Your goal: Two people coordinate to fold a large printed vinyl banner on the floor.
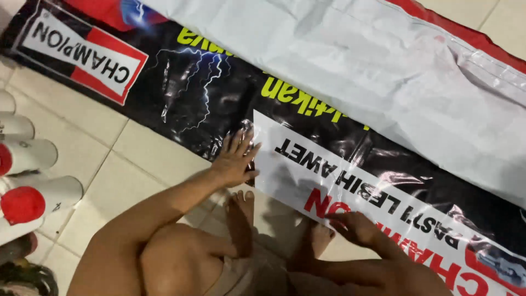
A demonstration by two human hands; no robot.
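A long glossy vinyl banner (208,93) lies across the tiled floor, black with lightning, yellow lettering and red-and-white panels. Part of it is folded over, showing its pale grey back (383,60). My left hand (236,159) presses flat, fingers spread, on the banner's near edge at the corner of a white printed panel (296,170). My right hand (356,226) rests palm down on the same white panel further right, near its lower edge. My bare feet (241,219) stand on the tiles just below the banner's edge. Neither hand grips anything.
Several white rolled tubes with red caps (24,204) lie stacked at the left edge. Cream floor tiles (109,159) show between them and my legs. The banner covers the whole upper and right side of the view.
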